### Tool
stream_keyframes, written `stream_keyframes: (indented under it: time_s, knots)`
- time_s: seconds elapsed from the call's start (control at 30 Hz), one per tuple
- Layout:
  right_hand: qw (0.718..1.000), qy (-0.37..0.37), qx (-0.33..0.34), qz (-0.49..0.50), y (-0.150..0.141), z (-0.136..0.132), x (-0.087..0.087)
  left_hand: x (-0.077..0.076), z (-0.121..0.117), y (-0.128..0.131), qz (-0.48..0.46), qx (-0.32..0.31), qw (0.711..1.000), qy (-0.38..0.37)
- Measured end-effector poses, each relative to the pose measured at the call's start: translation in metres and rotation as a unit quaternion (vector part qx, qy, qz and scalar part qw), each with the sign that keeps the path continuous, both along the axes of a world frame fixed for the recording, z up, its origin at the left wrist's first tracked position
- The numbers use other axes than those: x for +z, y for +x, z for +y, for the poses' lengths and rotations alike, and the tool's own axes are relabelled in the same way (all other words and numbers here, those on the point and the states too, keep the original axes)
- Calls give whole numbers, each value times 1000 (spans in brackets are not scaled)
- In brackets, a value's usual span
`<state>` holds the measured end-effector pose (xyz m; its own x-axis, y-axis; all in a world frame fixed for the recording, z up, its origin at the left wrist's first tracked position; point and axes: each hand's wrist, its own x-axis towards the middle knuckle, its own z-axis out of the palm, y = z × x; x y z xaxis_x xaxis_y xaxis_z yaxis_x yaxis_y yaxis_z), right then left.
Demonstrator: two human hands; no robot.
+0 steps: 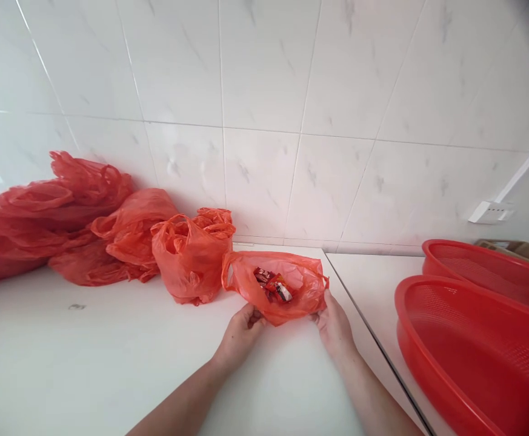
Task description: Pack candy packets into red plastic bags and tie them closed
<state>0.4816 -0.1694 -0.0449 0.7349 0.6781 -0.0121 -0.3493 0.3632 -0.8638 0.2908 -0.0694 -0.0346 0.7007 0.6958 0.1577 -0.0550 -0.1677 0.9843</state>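
Observation:
A small red plastic bag (300, 281) lies open on the white counter (109, 363), with small wrapped packets (274, 286) showing inside it. My left hand (241, 332) pinches the bag's near edge on the left. My right hand (334, 324) grips its near edge on the right. Both hands hold the mouth of the bag spread apart. Just left of it stands a fuller red plastic bag (191, 257), tied at the top.
More red plastic bags (64, 224) are heaped against the tiled wall at the left. Two red plastic colander baskets (473, 351) sit on the counter at the right, one behind the other. A white wall socket (491, 212) is above them.

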Motion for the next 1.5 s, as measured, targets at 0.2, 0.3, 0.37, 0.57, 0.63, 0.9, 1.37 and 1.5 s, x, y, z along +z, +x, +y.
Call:
stream_keyframes:
  time_s: [0.2,0.3,0.37,0.57,0.63,0.9,1.37,1.5]
  knots:
    - [998,25,19,50,4,-1,1,0,-19,-2,99,15,985,143]
    - [998,22,53,14,2,-3,3,-1,-16,4,149,110,964,190]
    - [997,22,73,-11,0,-4,4,-1,-8,10,170,131,953,215]
    - [998,-11,67,12,2,-3,4,-1,19,34,194,99,939,268]
    - [997,-16,71,9,3,-3,3,-2,21,42,200,94,937,271]
    - [996,-68,35,-46,6,-6,-7,1,21,34,171,163,944,231]
    - [900,-234,-163,-330,22,26,79,103,49,22,-129,234,961,70]
    - [928,-100,-239,-269,18,12,124,157,65,7,-160,215,957,112]
